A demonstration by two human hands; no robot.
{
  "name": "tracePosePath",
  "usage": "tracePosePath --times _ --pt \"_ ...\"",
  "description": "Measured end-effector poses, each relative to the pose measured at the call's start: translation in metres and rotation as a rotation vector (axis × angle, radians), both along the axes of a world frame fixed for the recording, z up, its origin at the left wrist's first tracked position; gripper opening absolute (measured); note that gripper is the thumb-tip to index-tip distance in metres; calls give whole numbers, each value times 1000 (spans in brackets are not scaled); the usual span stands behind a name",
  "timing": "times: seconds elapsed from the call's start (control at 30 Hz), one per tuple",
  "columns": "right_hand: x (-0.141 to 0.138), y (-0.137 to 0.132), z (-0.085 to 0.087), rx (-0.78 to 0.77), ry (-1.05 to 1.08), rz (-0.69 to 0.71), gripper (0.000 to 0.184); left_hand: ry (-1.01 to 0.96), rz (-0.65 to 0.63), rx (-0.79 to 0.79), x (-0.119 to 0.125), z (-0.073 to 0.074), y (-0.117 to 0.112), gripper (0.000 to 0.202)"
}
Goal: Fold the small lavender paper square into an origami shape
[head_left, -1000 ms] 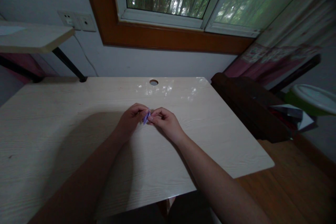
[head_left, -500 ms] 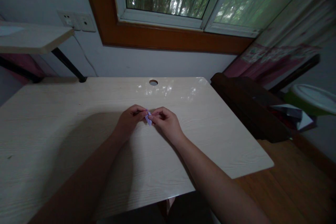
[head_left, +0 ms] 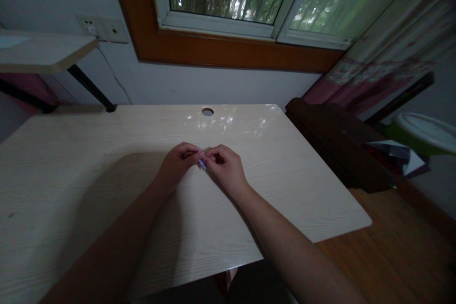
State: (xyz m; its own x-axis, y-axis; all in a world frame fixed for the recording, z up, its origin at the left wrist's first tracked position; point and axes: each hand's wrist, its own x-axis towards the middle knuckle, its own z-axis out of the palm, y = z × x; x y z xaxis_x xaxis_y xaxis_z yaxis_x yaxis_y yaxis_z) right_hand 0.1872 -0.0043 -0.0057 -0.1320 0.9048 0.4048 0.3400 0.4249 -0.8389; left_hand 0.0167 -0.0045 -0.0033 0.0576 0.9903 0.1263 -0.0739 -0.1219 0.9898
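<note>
A small piece of folded purple paper (head_left: 202,165) is pinched between my two hands, just above or on the pale wooden desk (head_left: 285,190). My left hand (head_left: 176,161) is closed, its thumb and forefinger on the paper's left side. From the right, my right hand (head_left: 227,164) pinches the paper too, with the thumb tips of both hands nearly touching. Fingers cover most of the paper, so only its lower tip and a bit of its top edge show.
A round cable hole (head_left: 207,111) lies near the desk's back edge. At the left rises a shelf (head_left: 46,54) on black legs. Right of the desk are a dark wooden piece of furniture (head_left: 320,142) and a green container with a pale lid (head_left: 427,130).
My thumbs have come closer together over the purple paper, and less of it shows now. The hands stay in nearly the same place.
</note>
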Motion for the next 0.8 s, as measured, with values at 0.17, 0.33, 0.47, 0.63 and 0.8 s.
tracePosePath --times 0.17,0.33,0.47,0.63,0.8 --pt "2 -1 3 65 -66 0 10 35 15 22 -2 -3 2 17" --pt "2 -2 3 104 -79 1 7 7 5 24 -2 -5 3 16" --pt "1 -2 4 100 -62 0 6 -28 -1 -12 -2 -4 1 17" --pt "0 0 2 12 18 -9 7 -126 -16 -99 -3 -3 -1 21" --pt "0 3 -1 -151 141 21 7 -170 4 -169 -2 -1 -1 23"
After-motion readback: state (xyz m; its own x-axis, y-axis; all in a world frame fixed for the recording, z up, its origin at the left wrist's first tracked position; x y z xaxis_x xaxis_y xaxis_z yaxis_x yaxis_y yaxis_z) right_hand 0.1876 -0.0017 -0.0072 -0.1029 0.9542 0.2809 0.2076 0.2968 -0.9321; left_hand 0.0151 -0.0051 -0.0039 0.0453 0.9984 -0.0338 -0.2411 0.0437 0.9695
